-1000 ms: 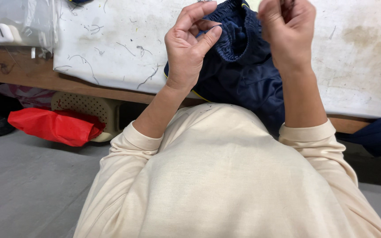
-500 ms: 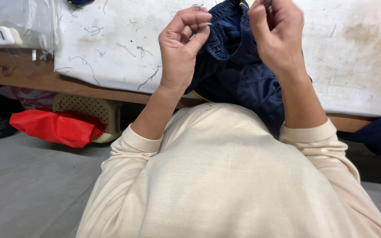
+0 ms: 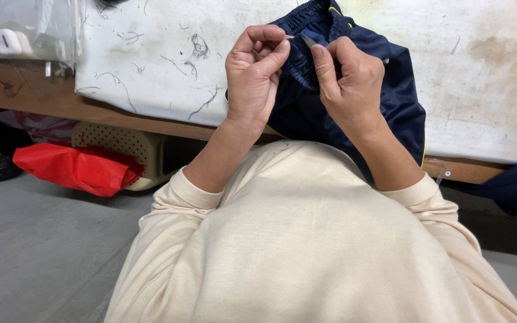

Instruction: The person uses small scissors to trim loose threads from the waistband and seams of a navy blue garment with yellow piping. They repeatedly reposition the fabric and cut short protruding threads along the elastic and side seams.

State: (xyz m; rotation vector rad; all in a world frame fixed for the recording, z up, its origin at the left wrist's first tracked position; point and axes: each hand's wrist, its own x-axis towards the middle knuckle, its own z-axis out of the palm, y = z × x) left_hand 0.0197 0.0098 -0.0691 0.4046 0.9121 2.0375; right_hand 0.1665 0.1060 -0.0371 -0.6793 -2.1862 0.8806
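A dark navy garment point(image 3: 402, 101) with an elastic waistband and thin yellow piping lies over the table's front edge and down toward my lap. My left hand point(image 3: 255, 75) pinches the waistband between thumb and fingers. My right hand point(image 3: 351, 81) is closed around a small dark tool, its tip at the waistband close to my left fingertips. Both hands sit side by side above the table edge. My cream long sleeves fill the lower part of the view.
The table point(image 3: 151, 66) has a stained white cover strewn with dark thread clippings. A clear plastic bag point(image 3: 25, 30) lies at the back left. Under the table are a red bag point(image 3: 73, 167) and a beige perforated basket point(image 3: 121, 143). More navy fabric point(image 3: 516, 185) hangs at right.
Both hands have come lower and closer together on the waistband; the garment has dropped with them, and my right hand now brings the tool tip next to my left fingers.
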